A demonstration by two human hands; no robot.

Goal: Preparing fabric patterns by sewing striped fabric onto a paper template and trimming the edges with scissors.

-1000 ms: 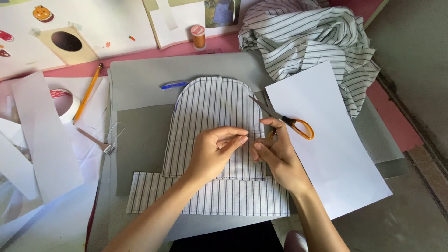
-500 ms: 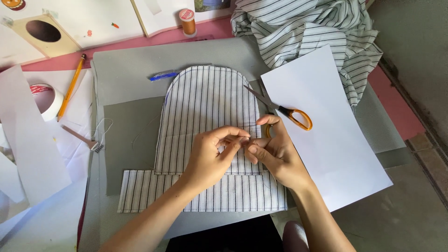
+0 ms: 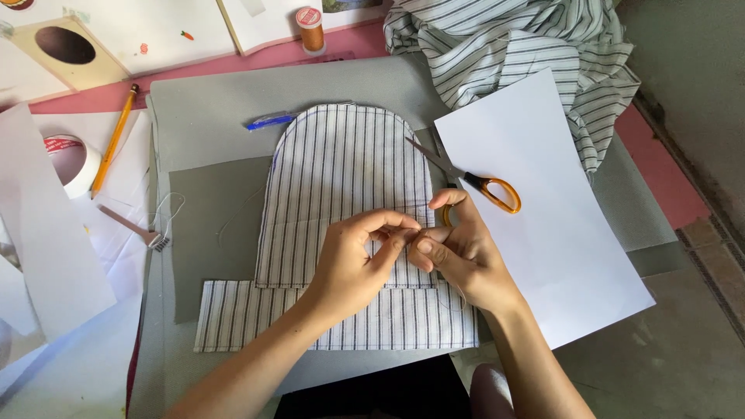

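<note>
your left hand (image 3: 353,264) and right hand (image 3: 458,256) pinch together at frame centre, grips clenched on the arched, blue-striped white fabric piece (image 3: 341,178), whose long axis runs away from you.

pink tabletop (image 3: 660,178), grey tiled floor (image 3: 698,341), daylight

Your pink tabletop (image 3: 652,155) shows along the top edge and down the right side. Straight on it lies the grey mat (image 3: 209,109), filling the middle. Up top stands an orange spool of thread (image 3: 311,28), just beside white paper sheets (image 3: 155,31). At the left, a yellow pencil (image 3: 114,140) lies slanted across white paper, a roll of tape (image 3: 71,161) just beside it. Upper right, bunched striped cloth (image 3: 528,54) spills over the mat's corner.
</note>
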